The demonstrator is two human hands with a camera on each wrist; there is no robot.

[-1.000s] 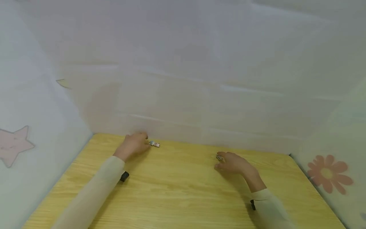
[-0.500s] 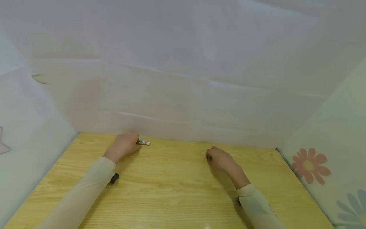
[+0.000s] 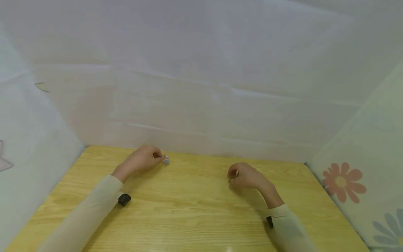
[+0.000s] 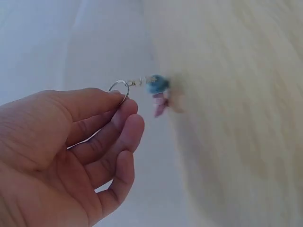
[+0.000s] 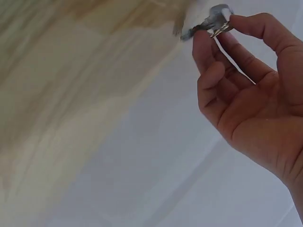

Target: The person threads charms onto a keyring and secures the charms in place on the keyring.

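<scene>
My left hand (image 3: 157,158) is at the far left of the wooden table (image 3: 195,213), close to the back wall. In the left wrist view its thumb and forefinger pinch a metal key ring (image 4: 119,88), from which a small blue and pink charm (image 4: 157,87) dangles just above the wood. The same charm (image 3: 165,160) shows small in the head view. My right hand (image 3: 233,175) hovers at centre right, and its fingertips (image 5: 203,40) pinch a small silvery metal piece (image 5: 217,19). The piece is blurred, so its shape is unclear.
White fabric walls enclose the table at the back and on both sides. The right wall carries a pink flower print (image 3: 341,182). Black wrist straps (image 3: 124,199) (image 3: 269,221) sit on both cream sleeves. Bare wood stretches between the hands and toward the front edge.
The left hand has lifted the ringed charm off the table and shifted slightly right. The right hand has curled round its small metal piece and raised it from the wood.
</scene>
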